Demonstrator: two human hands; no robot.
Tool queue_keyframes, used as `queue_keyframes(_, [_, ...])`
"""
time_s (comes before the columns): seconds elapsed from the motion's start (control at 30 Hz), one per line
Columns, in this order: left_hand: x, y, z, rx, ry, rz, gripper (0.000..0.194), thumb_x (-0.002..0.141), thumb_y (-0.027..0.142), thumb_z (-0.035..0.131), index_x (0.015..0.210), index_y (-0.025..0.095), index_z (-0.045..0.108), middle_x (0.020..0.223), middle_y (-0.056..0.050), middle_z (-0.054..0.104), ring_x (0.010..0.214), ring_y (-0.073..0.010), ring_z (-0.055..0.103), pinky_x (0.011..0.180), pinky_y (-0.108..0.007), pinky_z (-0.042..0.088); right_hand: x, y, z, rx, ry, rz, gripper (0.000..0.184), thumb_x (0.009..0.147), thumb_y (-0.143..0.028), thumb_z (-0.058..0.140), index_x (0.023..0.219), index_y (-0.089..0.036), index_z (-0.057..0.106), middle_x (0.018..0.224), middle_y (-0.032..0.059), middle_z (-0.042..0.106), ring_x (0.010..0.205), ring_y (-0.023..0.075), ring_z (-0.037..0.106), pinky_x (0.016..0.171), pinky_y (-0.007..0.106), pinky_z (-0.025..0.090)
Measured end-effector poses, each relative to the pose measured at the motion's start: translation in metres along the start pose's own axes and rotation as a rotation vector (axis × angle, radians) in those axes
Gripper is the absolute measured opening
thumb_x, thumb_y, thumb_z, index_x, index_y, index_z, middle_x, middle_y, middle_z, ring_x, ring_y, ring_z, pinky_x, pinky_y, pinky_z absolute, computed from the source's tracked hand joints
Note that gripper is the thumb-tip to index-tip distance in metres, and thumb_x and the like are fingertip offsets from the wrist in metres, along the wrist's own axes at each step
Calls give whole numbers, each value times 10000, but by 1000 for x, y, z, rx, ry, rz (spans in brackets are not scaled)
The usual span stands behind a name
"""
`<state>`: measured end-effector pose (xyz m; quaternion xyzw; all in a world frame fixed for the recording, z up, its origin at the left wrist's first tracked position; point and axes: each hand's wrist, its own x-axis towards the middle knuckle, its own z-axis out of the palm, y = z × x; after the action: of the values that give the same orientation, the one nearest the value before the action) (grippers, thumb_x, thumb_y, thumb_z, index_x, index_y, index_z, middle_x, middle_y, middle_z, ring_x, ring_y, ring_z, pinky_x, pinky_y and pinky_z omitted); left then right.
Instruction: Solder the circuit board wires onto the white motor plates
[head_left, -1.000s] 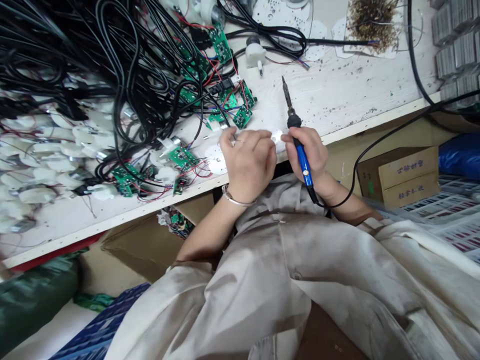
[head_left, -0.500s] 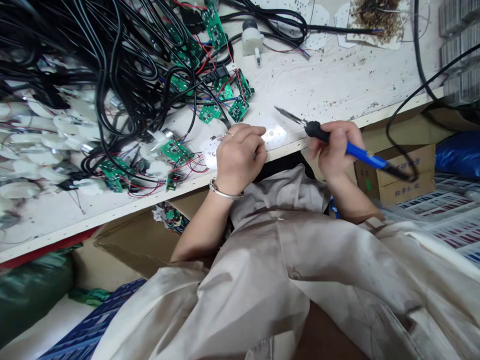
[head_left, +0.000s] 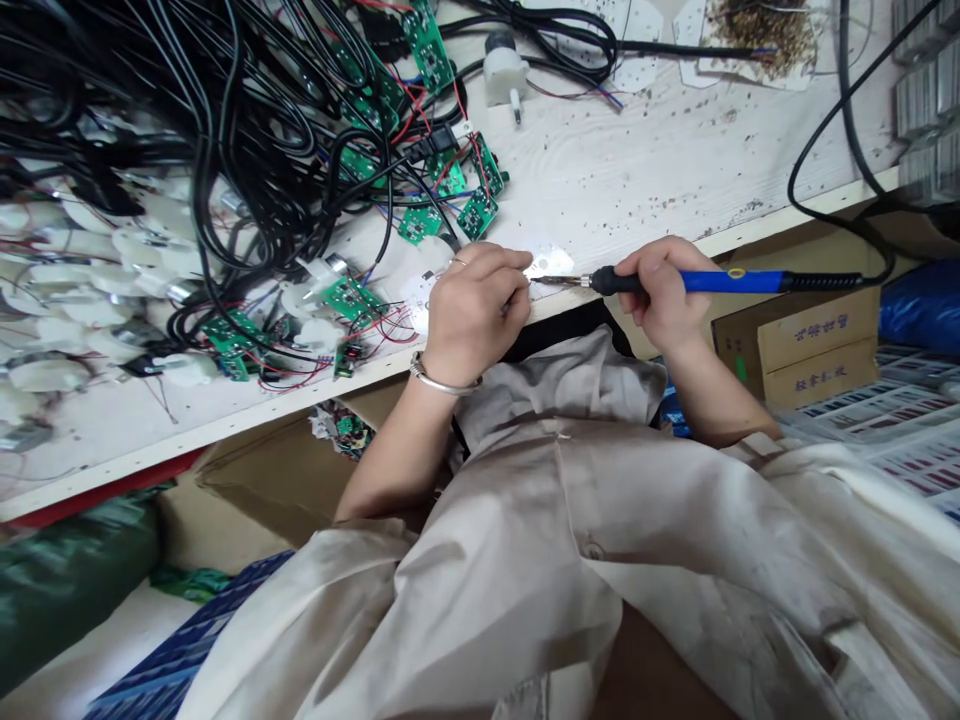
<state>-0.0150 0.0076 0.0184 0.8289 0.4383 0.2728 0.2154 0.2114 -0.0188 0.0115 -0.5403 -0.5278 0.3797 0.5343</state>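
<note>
My right hand [head_left: 667,290] grips a blue-handled soldering iron [head_left: 727,282] by its black front grip. The iron lies nearly level, its tip pointing left, close to the fingertips of my left hand [head_left: 484,305]. That hand is closed near the bench edge, fingers curled together; whatever they pinch is hidden from above. Under and beside it lies a thin white plate [head_left: 551,260] with small holes. Just beyond the left hand sit green circuit boards [head_left: 478,213] with red and blue wires.
A tangle of black cables [head_left: 247,130] covers the bench's left, beside white plastic motor units [head_left: 67,310]. One white unit [head_left: 504,75] stands farther back. Brown granules [head_left: 761,35] lie at the back right. Below the bench edge is a cardboard box [head_left: 817,345]. The iron's cord [head_left: 799,180] loops at right.
My right hand has turned the soldering iron from slanting up-left to nearly level, bringing its tip down and left to my left fingertips. The left hand has stayed almost in place.
</note>
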Motion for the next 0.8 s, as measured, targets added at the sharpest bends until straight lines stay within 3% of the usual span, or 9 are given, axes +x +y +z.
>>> queue_keyframes(0.13, [1, 2, -2, -3, -61, -57, 137, 916, 188, 552, 824, 226, 646, 1106, -38, 766, 1070, -225, 677, 963, -434, 538, -1, 2, -1, -99, -27, -77, 467, 997, -601, 442, 802, -232, 653, 465, -85, 441, 355, 60, 441, 389, 209, 430])
queue_keyframes(0.37, [1, 1, -1, -7, -66, -65, 152, 929, 200, 543, 814, 227, 639, 1110, -36, 761, 1064, -224, 675, 986, -445, 534, 0, 2, -5, -154, -68, -40, 529, 1001, -641, 387, 825, -221, 656, 479, -71, 461, 393, 72, 500, 429, 225, 486])
queue_keyframes(0.53, [0, -1, 0, -17, -55, -54, 147, 928, 190, 551, 817, 226, 640, 1115, -41, 761, 1065, -228, 675, 989, -452, 539, 3, 18, -7, -90, -26, -69, 508, 1038, -594, 294, 898, -235, 624, 502, -74, 458, 379, 91, 508, 423, 252, 496])
queue_keyframes(0.63, [1, -1, 0, -8, -50, -39, 156, 933, 192, 548, 813, 224, 642, 1106, -45, 764, 1057, -227, 675, 963, -441, 550, 3, 21, -3, -55, 64, -123, 428, 1058, -532, 281, 932, -252, 581, 498, -80, 458, 342, 95, 471, 384, 250, 455])
queue_keyframes(0.7, [1, -2, 1, -8, -51, -36, 157, 932, 193, 546, 813, 223, 645, 1103, -50, 763, 1052, -229, 673, 951, -437, 552, 1, 14, 4, -32, 154, -154, 337, 1052, -518, 334, 987, -271, 554, 540, -78, 518, 337, 94, 470, 353, 244, 420])
queue_keyframes(0.8, [1, -1, 3, 20, -59, -44, 162, 926, 188, 542, 812, 220, 653, 1105, -46, 761, 1050, -230, 676, 960, -438, 548, -5, 1, 16, -55, 133, -160, 276, 1012, -536, 455, 1173, -326, 532, 815, -26, 703, 518, 124, 652, 491, 291, 576])
